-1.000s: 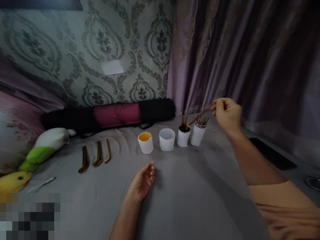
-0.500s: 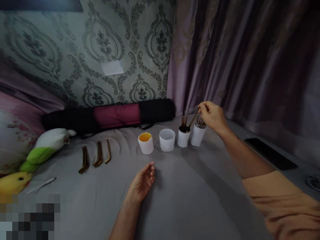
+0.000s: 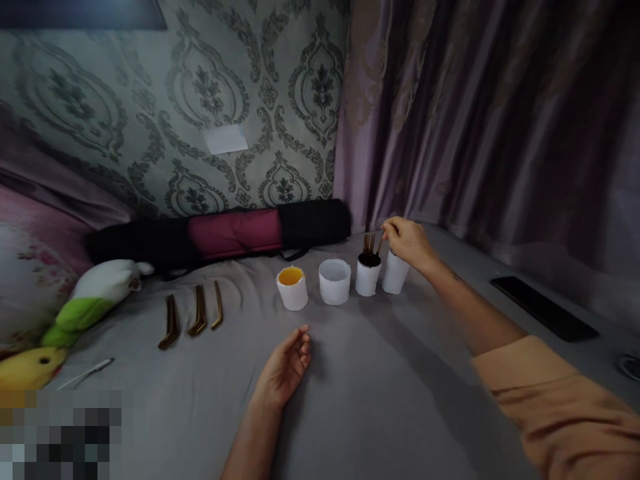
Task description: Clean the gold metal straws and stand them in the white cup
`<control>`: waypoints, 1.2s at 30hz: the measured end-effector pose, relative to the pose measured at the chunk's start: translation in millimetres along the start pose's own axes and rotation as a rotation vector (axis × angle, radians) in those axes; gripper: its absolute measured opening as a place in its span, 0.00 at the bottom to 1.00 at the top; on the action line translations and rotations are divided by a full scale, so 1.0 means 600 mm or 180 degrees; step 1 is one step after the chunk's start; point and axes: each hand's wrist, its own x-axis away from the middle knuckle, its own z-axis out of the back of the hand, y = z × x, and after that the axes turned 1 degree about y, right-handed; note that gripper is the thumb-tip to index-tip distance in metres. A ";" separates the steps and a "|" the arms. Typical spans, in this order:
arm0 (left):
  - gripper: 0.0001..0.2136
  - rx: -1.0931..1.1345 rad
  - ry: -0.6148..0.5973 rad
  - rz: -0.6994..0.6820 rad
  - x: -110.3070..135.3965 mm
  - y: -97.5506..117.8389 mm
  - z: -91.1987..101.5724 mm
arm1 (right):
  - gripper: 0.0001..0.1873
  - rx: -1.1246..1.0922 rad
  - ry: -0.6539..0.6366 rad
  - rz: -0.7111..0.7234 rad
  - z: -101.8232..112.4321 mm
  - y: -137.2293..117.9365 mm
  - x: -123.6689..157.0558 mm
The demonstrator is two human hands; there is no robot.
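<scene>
My right hand (image 3: 407, 240) pinches the top of a thin brown stick (image 3: 380, 243). The stick's lower end is at the rim of a white-wrapped cup (image 3: 367, 279), where several similar sticks (image 3: 369, 244) stand upright. A second white-wrapped container (image 3: 395, 275) stands just right of that cup, its top partly hidden by my right hand. Palm up on the grey sheet, my left hand (image 3: 287, 365) rests with loosely curled fingers and holds nothing. In front of it are a wide white tub (image 3: 335, 283) with a pale inside and a white tub with a yellow-orange inside (image 3: 293, 292).
Bent brown-gold sticks lie in two bundles (image 3: 170, 323) (image 3: 199, 312) beside a single bent one (image 3: 217, 305). A black and maroon long bag (image 3: 233, 233) lies along the wall. Plush toys (image 3: 95, 300) sit at left; a black phone-like slab (image 3: 543, 308) lies at right.
My right hand has moved left and slightly down with the stick, which is now steeper and nearer the upright sticks in the cup. My left hand stays in place.
</scene>
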 end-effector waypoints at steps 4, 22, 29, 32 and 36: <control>0.06 0.0008 -0.0009 -0.0001 0.000 0.000 -0.001 | 0.11 0.0104 -0.0124 -0.0083 -0.015 0.008 0.003; 0.07 0.0012 0.0015 -0.0007 0.003 0.000 -0.006 | 0.13 0.0455 -0.0554 -0.0177 -0.036 0.018 0.010; 0.07 0.0019 -0.0037 -0.0020 0.000 -0.002 -0.001 | 0.14 0.0577 -0.0626 -0.0529 -0.030 0.005 0.011; 0.07 0.0008 -0.0013 -0.0026 -0.001 -0.001 -0.002 | 0.14 0.0607 -0.0619 -0.0599 -0.029 0.003 0.011; 0.07 -0.0007 0.0003 -0.0019 0.000 0.000 -0.004 | 0.16 0.0604 -0.0634 -0.0649 -0.032 0.003 0.012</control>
